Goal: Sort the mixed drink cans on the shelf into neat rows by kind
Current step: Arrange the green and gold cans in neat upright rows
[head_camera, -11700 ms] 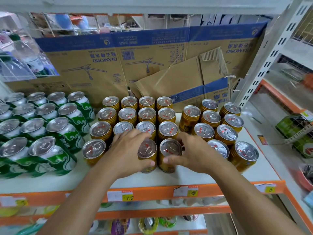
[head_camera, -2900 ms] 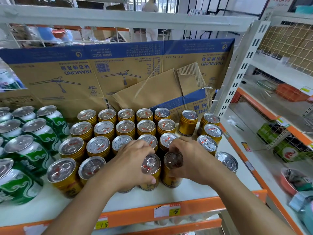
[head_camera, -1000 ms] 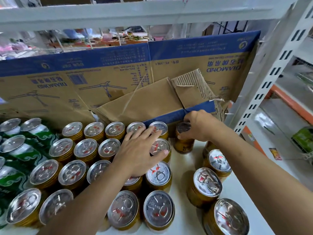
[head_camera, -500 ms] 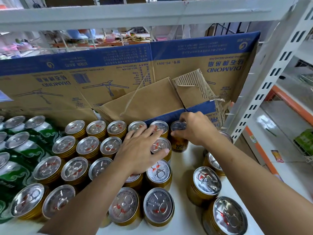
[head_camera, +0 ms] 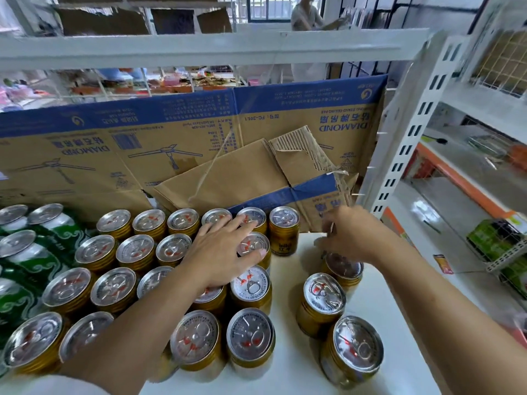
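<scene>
Under my left hand [head_camera: 225,252], the gold cans [head_camera: 250,283] show bright bare-metal lids and glossy, ridged sides. Left of that hand I see green cans [head_camera: 34,260] with a glossy printed skin. Beyond my right hand [head_camera: 353,235], the cardboard [head_camera: 228,178] is matt brown, its torn flap [head_camera: 296,155] rough and corrugated. Below both hands the shelf board [head_camera: 291,366] looks smooth, white and faintly glossy.

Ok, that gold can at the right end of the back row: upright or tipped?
Upright. The gold can stands on its base by the cardboard, lid facing up; the right hand is clear of it.
</scene>
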The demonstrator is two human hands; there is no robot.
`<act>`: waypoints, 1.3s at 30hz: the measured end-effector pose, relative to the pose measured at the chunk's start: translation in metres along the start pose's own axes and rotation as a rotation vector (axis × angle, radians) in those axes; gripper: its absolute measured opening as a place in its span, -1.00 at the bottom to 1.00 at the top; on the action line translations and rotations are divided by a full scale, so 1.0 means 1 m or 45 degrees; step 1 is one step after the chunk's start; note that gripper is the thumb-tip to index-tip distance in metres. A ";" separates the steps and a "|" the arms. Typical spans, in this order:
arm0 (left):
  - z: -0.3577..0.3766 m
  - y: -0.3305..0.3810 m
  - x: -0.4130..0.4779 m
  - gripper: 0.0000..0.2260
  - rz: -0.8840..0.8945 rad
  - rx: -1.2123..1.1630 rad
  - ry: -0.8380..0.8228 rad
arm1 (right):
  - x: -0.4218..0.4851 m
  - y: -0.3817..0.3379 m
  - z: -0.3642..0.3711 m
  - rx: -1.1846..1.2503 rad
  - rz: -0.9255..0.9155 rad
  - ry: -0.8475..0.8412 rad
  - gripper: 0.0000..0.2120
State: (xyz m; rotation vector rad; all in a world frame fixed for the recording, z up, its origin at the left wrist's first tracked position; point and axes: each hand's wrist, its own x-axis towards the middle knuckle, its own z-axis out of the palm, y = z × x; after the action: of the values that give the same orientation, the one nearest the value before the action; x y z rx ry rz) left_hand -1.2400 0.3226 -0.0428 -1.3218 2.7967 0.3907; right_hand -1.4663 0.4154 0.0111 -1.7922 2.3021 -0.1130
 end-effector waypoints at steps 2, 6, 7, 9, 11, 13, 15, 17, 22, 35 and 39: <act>-0.006 0.005 0.000 -0.40 -0.023 0.008 -0.018 | -0.009 0.001 -0.001 -0.048 0.010 -0.096 -0.70; -0.021 0.036 -0.008 -0.40 0.174 0.101 0.061 | -0.022 0.006 -0.003 -0.052 -0.019 -0.141 -0.71; -0.024 0.048 -0.012 -0.39 0.283 0.059 -0.003 | -0.024 0.008 -0.003 -0.058 -0.025 -0.138 -0.71; -0.023 0.071 -0.021 -0.38 0.422 -0.006 -0.221 | -0.027 0.011 -0.003 -0.058 -0.024 -0.107 -0.70; -0.016 0.089 -0.024 -0.45 0.495 -0.005 -0.331 | -0.029 0.014 -0.002 -0.035 -0.015 -0.061 -0.69; -0.010 0.098 -0.022 -0.52 0.485 -0.049 -0.325 | -0.030 0.016 0.000 -0.026 -0.023 -0.037 -0.67; -0.007 0.101 -0.018 -0.52 0.440 -0.077 -0.308 | -0.031 0.017 0.004 -0.020 -0.031 -0.022 -0.68; -0.007 0.101 -0.015 -0.55 0.433 -0.111 -0.273 | -0.034 0.017 0.005 0.003 -0.029 -0.024 -0.67; -0.024 0.092 -0.013 -0.55 0.354 -0.373 -0.127 | -0.043 0.017 0.006 0.046 -0.047 0.026 -0.68; -0.059 0.067 -0.040 -0.50 0.198 -1.159 0.439 | -0.049 -0.001 0.021 -0.161 -0.024 0.078 -0.73; -0.067 0.059 -0.051 -0.56 0.152 -1.326 0.606 | -0.045 -0.007 0.021 -0.084 -0.063 0.045 -0.67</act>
State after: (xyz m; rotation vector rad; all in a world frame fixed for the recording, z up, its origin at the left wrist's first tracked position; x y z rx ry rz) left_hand -1.2467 0.3816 0.0417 -1.4788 3.1279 1.9705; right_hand -1.4444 0.4584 -0.0021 -1.8946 2.3118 -0.0790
